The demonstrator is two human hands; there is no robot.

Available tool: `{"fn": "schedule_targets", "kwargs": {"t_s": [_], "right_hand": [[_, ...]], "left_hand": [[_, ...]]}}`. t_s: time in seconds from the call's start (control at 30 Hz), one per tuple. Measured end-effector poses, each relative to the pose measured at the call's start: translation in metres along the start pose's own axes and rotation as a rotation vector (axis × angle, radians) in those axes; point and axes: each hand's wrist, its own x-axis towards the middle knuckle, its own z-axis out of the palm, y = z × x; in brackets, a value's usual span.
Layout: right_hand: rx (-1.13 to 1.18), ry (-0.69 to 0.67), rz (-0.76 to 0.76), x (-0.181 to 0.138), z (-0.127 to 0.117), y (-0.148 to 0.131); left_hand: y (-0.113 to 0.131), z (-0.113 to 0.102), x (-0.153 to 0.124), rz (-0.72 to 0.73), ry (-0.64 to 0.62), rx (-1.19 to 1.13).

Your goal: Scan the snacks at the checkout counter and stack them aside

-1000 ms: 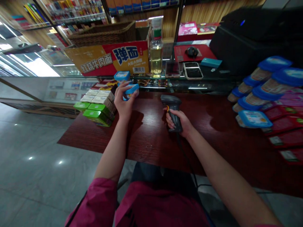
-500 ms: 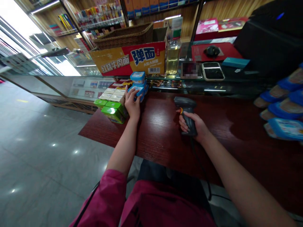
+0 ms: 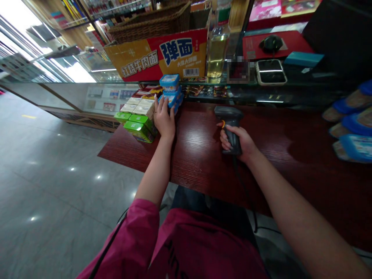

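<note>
My left hand (image 3: 165, 121) rests at a small stack of clear tubs with blue lids (image 3: 169, 80), its fingers stretched out and touching a lid in the lower front of the stack. How firmly it touches the tub is hidden. Just left of that hand stand green boxes (image 3: 138, 131) and pale cream boxes (image 3: 143, 106), with red and yellow packs (image 3: 152, 91) behind them. My right hand (image 3: 236, 140) is wrapped round the handle of a dark grey barcode scanner (image 3: 229, 113), one finger by its orange trigger. The scanner is held above the brown wooden table (image 3: 194, 155), its cable hanging down.
More blue-lidded tubs (image 3: 356, 147) are piled at the right. On the glass counter behind stand a noodle carton (image 3: 174, 71), a wicker basket (image 3: 151, 23), a bottle of yellow liquid (image 3: 217, 58), a phone (image 3: 271, 72) and a black mouse (image 3: 271, 43) on a red mat.
The view has tilted down a little, so the table and hands sit higher in it. My left fingers look straighter on the tub. My right hand keeps the scanner in much the same place.
</note>
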Motion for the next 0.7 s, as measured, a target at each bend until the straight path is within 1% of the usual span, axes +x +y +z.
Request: {"fn": "schedule_targets", "kwargs": {"t_s": [0.07,0.13,0.3,0.43,0.53,0.6,0.63,0.7], "right_hand": [[0.0,0.016,-0.033,0.005,0.0,0.002],[-0.007,0.029,-0.059,0.01,0.001,0.004],[-0.012,0.032,-0.081,0.014,0.0,0.009],[0.024,0.068,-0.097,0.005,-0.004,0.011],[0.035,0.136,-0.127,-0.01,-0.013,0.007],[0.038,0.204,-0.168,-0.025,-0.022,0.002],[0.035,0.24,-0.195,-0.033,-0.028,-0.001],[0.014,0.325,-0.265,-0.055,-0.041,-0.008]], "left_hand": [[0.001,0.0,0.0,-0.008,-0.005,0.001],[0.0,0.0,0.001,0.013,-0.002,0.02],[0.004,-0.001,0.002,0.027,-0.001,0.054],[0.021,-0.001,-0.005,0.044,0.01,0.188],[0.04,0.009,-0.021,0.064,0.012,0.256],[0.054,0.026,-0.037,0.093,-0.076,0.247],[0.062,0.038,-0.046,0.119,-0.156,0.226],[0.081,0.067,-0.066,0.19,-0.37,0.158]]}}
